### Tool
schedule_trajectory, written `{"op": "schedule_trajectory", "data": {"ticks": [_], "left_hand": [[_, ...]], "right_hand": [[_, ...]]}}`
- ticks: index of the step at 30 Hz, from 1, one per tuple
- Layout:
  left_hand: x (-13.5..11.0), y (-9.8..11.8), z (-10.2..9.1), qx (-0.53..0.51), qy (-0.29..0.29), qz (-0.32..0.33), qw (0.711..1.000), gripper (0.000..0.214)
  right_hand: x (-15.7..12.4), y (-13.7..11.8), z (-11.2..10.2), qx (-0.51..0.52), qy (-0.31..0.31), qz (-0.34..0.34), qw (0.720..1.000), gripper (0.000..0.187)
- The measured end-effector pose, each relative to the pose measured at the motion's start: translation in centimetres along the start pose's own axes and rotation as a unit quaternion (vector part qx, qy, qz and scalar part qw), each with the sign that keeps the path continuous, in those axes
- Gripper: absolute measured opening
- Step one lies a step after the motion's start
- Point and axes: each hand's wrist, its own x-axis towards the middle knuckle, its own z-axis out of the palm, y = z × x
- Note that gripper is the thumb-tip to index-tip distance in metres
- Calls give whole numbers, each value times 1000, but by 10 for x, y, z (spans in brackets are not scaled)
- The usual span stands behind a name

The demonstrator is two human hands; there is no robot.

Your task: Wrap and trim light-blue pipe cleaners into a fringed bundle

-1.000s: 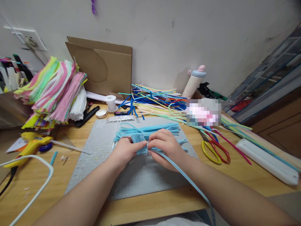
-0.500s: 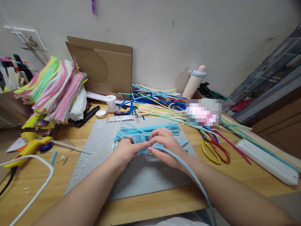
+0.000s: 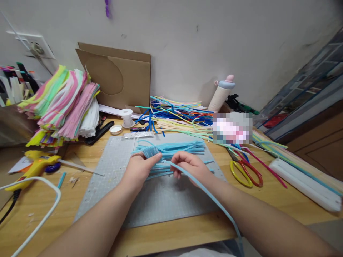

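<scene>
My left hand (image 3: 140, 166) is closed on a piece of light blue fuzzy pipe cleaners wound side by side into a coil (image 3: 150, 152), thumb lying along its near side. A long light blue pipe cleaner (image 3: 207, 189) runs from that coil past my right hand and down over the right forearm. My right hand (image 3: 190, 166) has its fingers curled around this strand, just right of the coil; its fingertips are partly hidden. Behind and beneath both hands lie more cut blue pipe cleaners (image 3: 184, 147) on a grey cutting mat (image 3: 107, 185).
Scissors (image 3: 245, 173) and a white power strip (image 3: 305, 184) lie to the right. On the left are a yellow glue gun (image 3: 34, 164), a white cable (image 3: 50, 210) and bundled coloured pipe cleaners (image 3: 61, 103). A bottle (image 3: 221, 94) and cardboard (image 3: 134, 78) stand at the back.
My left hand has tilted the coil and shifted slightly left. My right hand has drawn apart from it to the right, its fingers more curled, exposing the strand between them.
</scene>
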Motion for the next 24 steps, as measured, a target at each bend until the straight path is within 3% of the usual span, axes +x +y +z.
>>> {"op": "schedule_trajectory", "data": {"ticks": [3,5,9,16,20,24], "left_hand": [[-4,2,2,73,3,71,995,18],[-8,3,4,106,-3,121,987,17],[-13,2,7,122,-25,153,980,17],[-5,-4,4,-48,-76,11,996,23],[-3,-7,3,-123,-120,-24,985,23],[-2,-5,2,-155,-113,-46,980,22]], "right_hand": [[2,5,5,188,-72,178,963,12],[3,7,8,248,-105,224,937,24],[1,10,14,274,-105,193,936,22],[-1,13,17,229,-92,125,961,24],[-2,11,18,174,-87,78,978,25],[-3,8,18,142,-64,87,984,26]]}}
